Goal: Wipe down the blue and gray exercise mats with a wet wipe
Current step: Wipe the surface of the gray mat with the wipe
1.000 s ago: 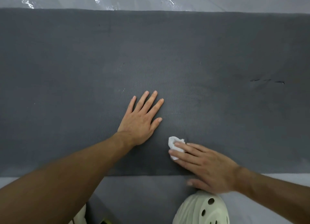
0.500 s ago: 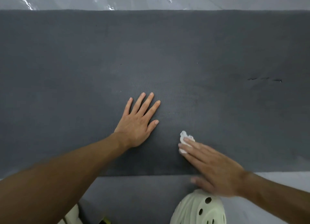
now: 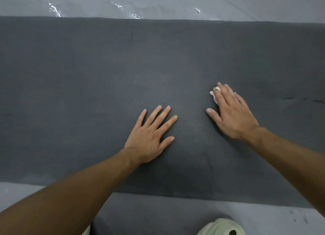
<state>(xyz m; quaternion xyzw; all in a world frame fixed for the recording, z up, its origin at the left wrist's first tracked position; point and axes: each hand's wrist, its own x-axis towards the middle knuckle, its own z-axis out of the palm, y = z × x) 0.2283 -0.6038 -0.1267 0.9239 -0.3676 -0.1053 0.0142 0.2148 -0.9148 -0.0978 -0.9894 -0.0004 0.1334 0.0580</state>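
A dark gray exercise mat point(image 3: 88, 76) stretches across the whole view on a pale gray floor. My left hand point(image 3: 151, 136) lies flat on the mat near its middle, fingers spread and straight. To its right, my right hand point(image 3: 230, 111) presses a crumpled white wet wipe point(image 3: 214, 94) onto the mat with flat fingers; only a small edge of the wipe shows past my fingers on the left. No blue mat is in view.
Glossy gray floor point(image 3: 158, 2) lies beyond the mat's far edge. At the bottom right, a pale green perforated clog point(image 3: 221, 227) stands on the floor by the mat's near edge. A small tear point(image 3: 306, 100) marks the mat at the right.
My right hand has slid the wipe away from me, from the mat's near edge to past my left hand's fingertips. My left hand stayed pressed flat in place.
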